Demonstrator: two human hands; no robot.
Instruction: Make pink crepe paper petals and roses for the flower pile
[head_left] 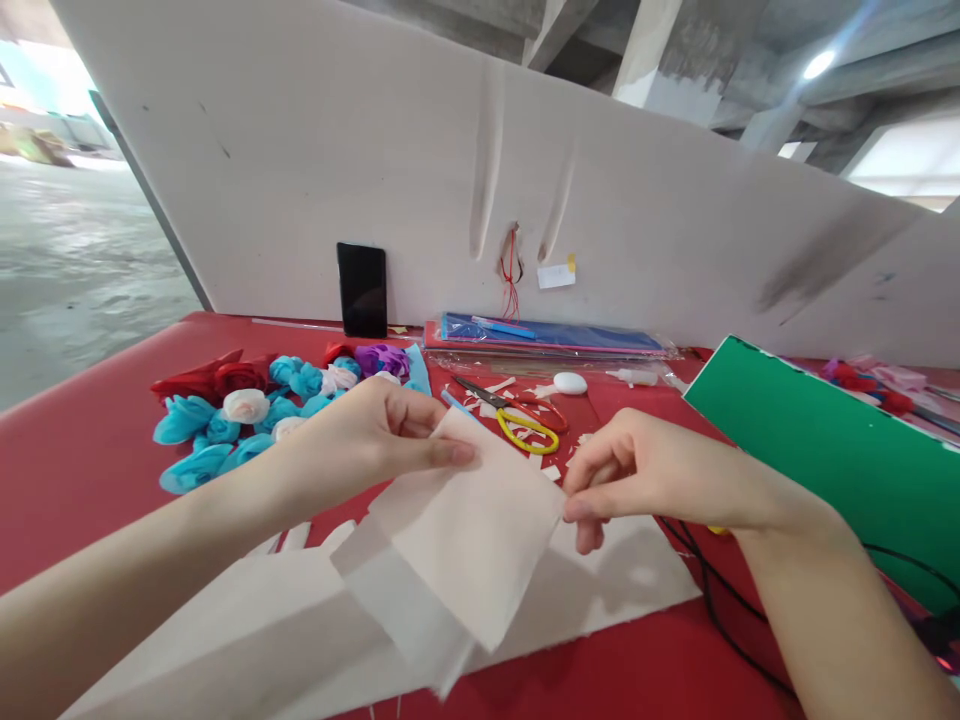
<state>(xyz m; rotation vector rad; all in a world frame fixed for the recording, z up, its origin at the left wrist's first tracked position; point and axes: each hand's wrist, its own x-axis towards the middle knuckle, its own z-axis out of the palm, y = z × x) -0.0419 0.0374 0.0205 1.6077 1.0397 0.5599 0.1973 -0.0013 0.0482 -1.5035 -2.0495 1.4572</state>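
My left hand [409, 435] pinches the upper left edge of a pale, cream-white sheet [480, 530] between thumb and fingers. At its right corner, the thumb and fingertips of my right hand [619, 485] close on the same piece. A second layer [397, 590] hangs beneath it, slightly fanned out; whether it is paper or thin cloth I cannot tell. Below lies a long white strip [300, 630] across the red tabletop. Scissors [529, 420] with one yellow and one red handle rest just behind the sheet, among small cream scraps.
Blue, red, white and purple fabric flowers [217, 430] are heaped at the left. A black phone [363, 290] leans on the white partition [300, 150]. Plastic-wrapped coloured sheets [577, 338] lie along it. A green board [817, 460] and black cable [720, 610] are at right.
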